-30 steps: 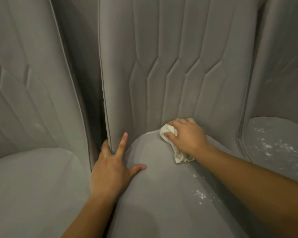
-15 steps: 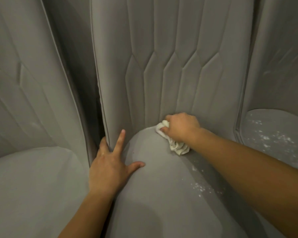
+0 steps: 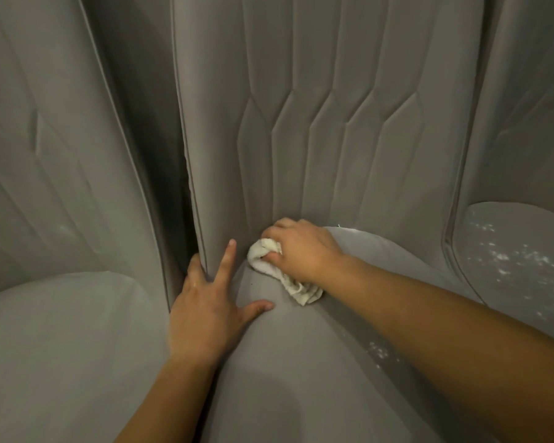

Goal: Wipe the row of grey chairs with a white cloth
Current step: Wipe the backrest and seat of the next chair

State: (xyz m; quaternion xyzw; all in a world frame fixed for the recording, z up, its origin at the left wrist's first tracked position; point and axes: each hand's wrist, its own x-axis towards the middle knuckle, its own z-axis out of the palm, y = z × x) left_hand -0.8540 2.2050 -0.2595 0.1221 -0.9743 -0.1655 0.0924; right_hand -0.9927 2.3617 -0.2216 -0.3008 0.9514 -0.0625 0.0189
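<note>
Right grip (image 3: 304, 251): grasping white cloth (image 3: 264, 265) at crease of middle grey chair (image 3: 288, 378).
Left grip (image 3: 205, 314): released, fingers splayed on its seat edge.

A grey middle chair (image 3: 317, 129) is quilted with long hexagon-shaped stitching. A white cloth (image 3: 296, 284) is seen, and white specks (image 3: 509, 254) are scattered on the right seat.

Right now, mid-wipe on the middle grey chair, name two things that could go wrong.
The white cloth, bunched in the right hand, is at the back crease; the white specks on the seat may be missed. The left hand, a finger at the gap between chairs, could get pinched.
</note>
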